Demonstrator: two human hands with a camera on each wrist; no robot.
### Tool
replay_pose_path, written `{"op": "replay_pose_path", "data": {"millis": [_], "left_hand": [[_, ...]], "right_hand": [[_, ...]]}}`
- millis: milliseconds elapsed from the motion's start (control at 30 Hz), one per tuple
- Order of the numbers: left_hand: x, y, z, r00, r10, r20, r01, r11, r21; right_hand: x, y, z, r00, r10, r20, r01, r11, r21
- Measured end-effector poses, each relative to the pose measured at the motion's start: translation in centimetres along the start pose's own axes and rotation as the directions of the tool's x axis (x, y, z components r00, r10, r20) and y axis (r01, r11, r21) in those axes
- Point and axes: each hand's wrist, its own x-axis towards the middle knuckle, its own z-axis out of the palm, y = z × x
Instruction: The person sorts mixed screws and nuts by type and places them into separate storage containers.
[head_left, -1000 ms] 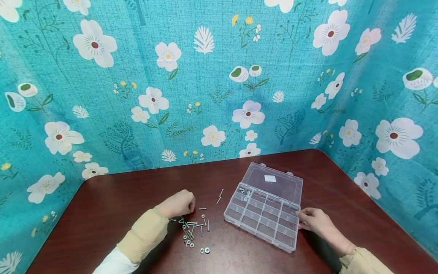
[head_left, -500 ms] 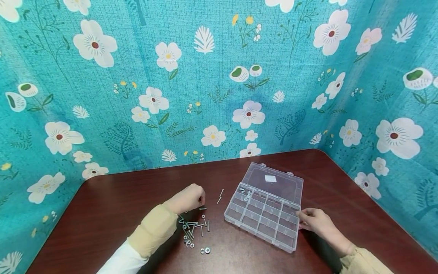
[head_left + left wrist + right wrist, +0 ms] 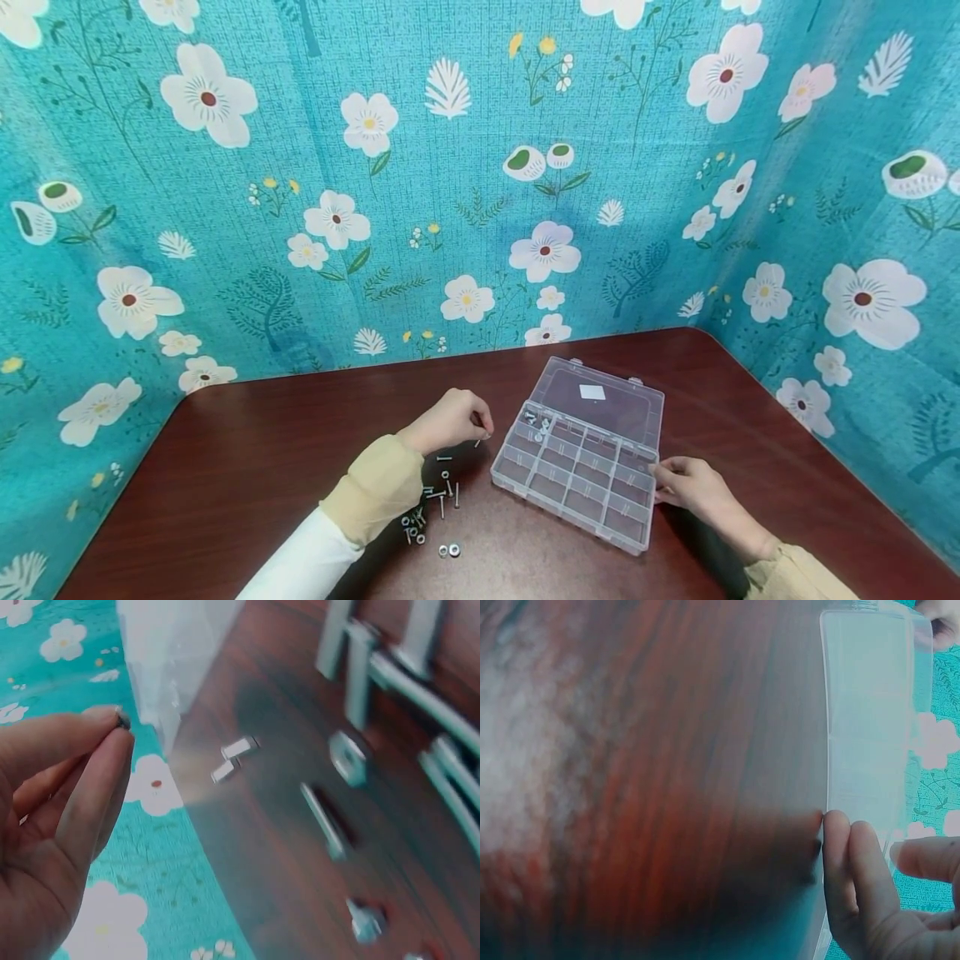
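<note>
My left hand [image 3: 453, 418] pinches a small metal piece [image 3: 122, 718] between thumb and fingertip; only its tip shows, so I cannot tell its kind. It hovers left of a clear plastic compartment box [image 3: 592, 496], over a loose bolt [image 3: 477, 443] mostly covered in the head view. My right hand [image 3: 693, 490] grips the box's right side, thumb at the rim and fingers against the side wall [image 3: 832, 840]. The box lies with its lid [image 3: 622, 408] folded back. Several small bolts and nuts [image 3: 543, 428] sit in its back left compartment.
Loose bolts [image 3: 457, 495] and nuts [image 3: 421, 539] lie scattered on the dark red table [image 3: 247, 467], partly behind the left sleeve [image 3: 378, 487]. Two larger nuts [image 3: 453, 550] lie nearer the front. A flowered teal cloth [image 3: 420, 167] hangs behind the table.
My left hand has moved right and away from me, from over the pile toward the box, and now covers most of the loose bolts there. The right hand and box have stayed put.
</note>
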Motion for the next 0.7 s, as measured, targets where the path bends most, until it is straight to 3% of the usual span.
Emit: {"op": "replay_pose_path", "data": {"millis": [333, 533, 700], "left_hand": [[2.7, 1.7, 0.8, 0.982, -0.147, -0.119, 0.127, 0.978, -0.165], [3.9, 2.3, 1.4, 0.974, -0.173, -0.146, 0.137, 0.963, -0.232], [4.7, 2.7, 1.9, 0.972, -0.172, -0.157, 0.133, 0.964, -0.231]], "right_hand": [[0.0, -0.1, 0.0, 1.000, 0.000, 0.007, 0.000, 1.000, 0.013], [0.0, 0.0, -0.1, 1.000, 0.003, 0.012, -0.003, 1.000, 0.027], [-0.1, 0.0, 0.0, 1.000, -0.007, -0.005, 0.007, 1.000, 0.013]]}}
